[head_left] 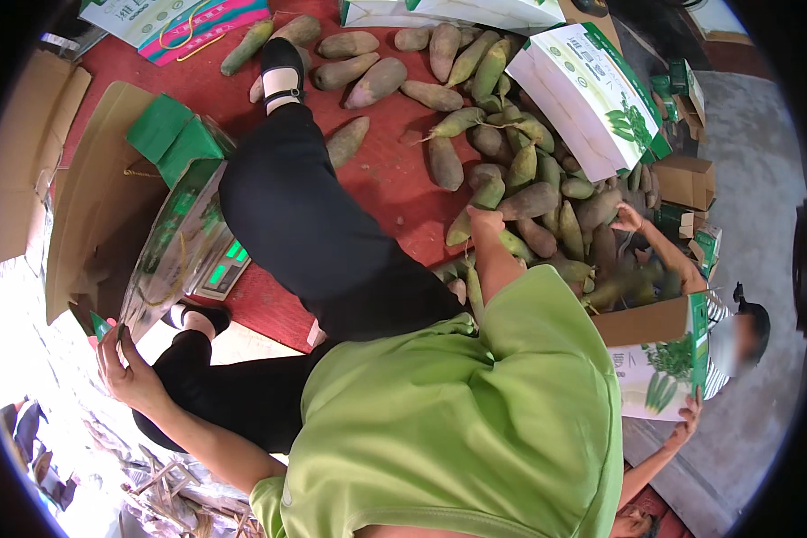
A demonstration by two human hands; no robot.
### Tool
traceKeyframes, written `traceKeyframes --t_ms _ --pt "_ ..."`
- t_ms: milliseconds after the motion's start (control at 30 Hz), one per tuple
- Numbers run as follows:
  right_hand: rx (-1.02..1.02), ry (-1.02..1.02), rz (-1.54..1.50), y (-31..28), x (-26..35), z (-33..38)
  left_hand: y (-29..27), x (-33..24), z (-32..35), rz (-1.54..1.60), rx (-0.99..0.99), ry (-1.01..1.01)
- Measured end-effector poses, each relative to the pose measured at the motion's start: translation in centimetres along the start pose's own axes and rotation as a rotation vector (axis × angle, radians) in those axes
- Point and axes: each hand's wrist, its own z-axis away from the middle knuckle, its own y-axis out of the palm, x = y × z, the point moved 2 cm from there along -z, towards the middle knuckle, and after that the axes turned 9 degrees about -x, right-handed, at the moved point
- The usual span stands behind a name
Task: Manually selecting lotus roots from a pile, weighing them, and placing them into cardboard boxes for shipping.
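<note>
I see a red mat (377, 175) spread across the floor, and a heap of long, tapered, green-and-brown husked stalks (529, 193) lying over its right half up to the far edge. My right hand (484, 218) is stretched forward with the arm nearly straight and rests at the near edge of that heap, fingers curled down onto one stalk; whether it is gripped or only touched I cannot tell. At the mat's left edge a green-and-silver printed carton (177, 235), glossy and flat-sided, stands tilted. My left hand (127, 369) reaches out to its lower corner, wrist bent back, thumb and fingers pinching a small green flap (101, 328). On the right, another person's hand (629, 218) lies on the heap, beside a white-and-green box (662, 369).
</note>
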Motion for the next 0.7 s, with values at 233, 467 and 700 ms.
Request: traceKeyframes --t_ms 233,467,700 --pt "-0.070 -0.046 -0.097 1.3 0.9 2.1 0.3 -0.2 -0.4 -0.001 0.008 -0.047" --pt "-0.016 -0.017 -0.156 5.7 1.7 -0.9 -1.2 -0.5 -0.2 0.040 0.007 -0.039" --pt "0.122 -0.110 -0.425 8.3 -0.4 -5.8 -0.7 -1.9 -1.4 0.044 0.022 -0.052"
